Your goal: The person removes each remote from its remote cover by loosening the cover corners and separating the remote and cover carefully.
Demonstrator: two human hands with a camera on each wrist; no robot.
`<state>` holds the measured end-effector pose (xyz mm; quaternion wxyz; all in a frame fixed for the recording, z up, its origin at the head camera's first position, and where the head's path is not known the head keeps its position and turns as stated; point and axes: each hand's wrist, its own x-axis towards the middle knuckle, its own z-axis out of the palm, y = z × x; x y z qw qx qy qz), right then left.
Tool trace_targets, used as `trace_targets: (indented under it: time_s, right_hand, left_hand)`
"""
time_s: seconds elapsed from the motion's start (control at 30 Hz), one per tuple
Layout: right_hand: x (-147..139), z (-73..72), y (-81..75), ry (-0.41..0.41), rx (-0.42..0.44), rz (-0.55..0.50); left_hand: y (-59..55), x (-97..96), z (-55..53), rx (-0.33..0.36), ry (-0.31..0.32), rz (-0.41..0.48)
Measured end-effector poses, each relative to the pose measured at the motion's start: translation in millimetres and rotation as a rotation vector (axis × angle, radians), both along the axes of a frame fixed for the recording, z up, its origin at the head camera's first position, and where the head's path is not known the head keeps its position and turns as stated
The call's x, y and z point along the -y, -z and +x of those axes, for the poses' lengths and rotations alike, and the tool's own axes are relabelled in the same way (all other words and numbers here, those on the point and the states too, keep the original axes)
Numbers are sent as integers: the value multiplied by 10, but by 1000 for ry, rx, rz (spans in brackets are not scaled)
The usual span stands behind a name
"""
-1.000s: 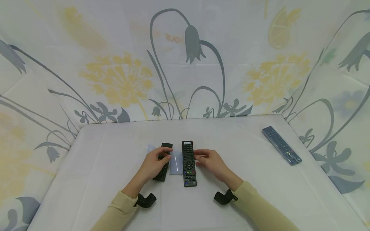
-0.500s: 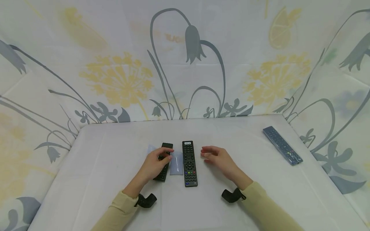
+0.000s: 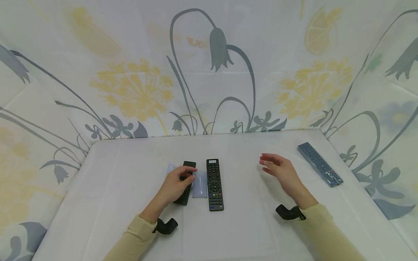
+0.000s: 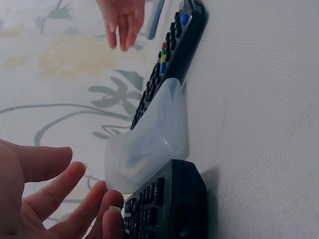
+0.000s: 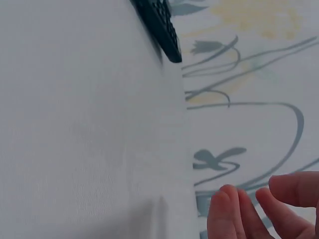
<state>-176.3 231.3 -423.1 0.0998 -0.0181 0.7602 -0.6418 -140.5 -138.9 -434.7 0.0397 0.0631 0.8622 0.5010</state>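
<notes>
My left hand [image 3: 174, 184] lies over a black remote control [image 3: 183, 197], hiding its middle; in the left wrist view its loosely bent fingertips are right at the remote's button side, thumb well apart. Right of this remote, a translucent bluish plastic sleeve [image 3: 200, 185] lies on the table, bulging up in the left wrist view [image 4: 149, 144]. A second, longer black remote [image 3: 214, 185] lies along the sleeve's right side, buttons up. My right hand [image 3: 283, 175] is raised over the table between that remote and a blue-looking remote [image 3: 320, 164], fingers relaxed and holding nothing.
The blue-looking remote lies slanted near the table's right edge and has a glossy covering. White cloth covers the table [image 3: 248, 224]. Flower-patterned fabric walls [image 3: 140, 83] rise at the back and both sides. A black wrist mount [image 3: 289, 212] hangs under each forearm.
My right hand has left the side of the longer black remote and moved right, up and away from it. The left hand, the remotes and the sleeve have stayed in place.
</notes>
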Motion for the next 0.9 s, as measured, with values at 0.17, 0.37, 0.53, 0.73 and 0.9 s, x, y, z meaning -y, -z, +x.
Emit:
trace_targets:
  time_s: [0.17, 0.37, 0.53, 0.73, 0.9]
  right_hand:
    - [-327, 18, -24, 73, -39, 41]
    - [-733, 29, -5, 186, -65, 106]
    - [-987, 52, -9, 309, -87, 226]
    - [-1206, 110, -54, 429, -120, 504]
    - [-1358, 150, -83, 463, -166, 630]
  left_hand:
    - [1, -8, 8, -4, 0, 1]
    - [12, -12, 10, -17, 11, -1]
    - [55, -1, -8, -37, 30, -12]
    - [73, 0, -24, -78, 50, -48]
    - [92, -10, -43, -114, 43, -117]
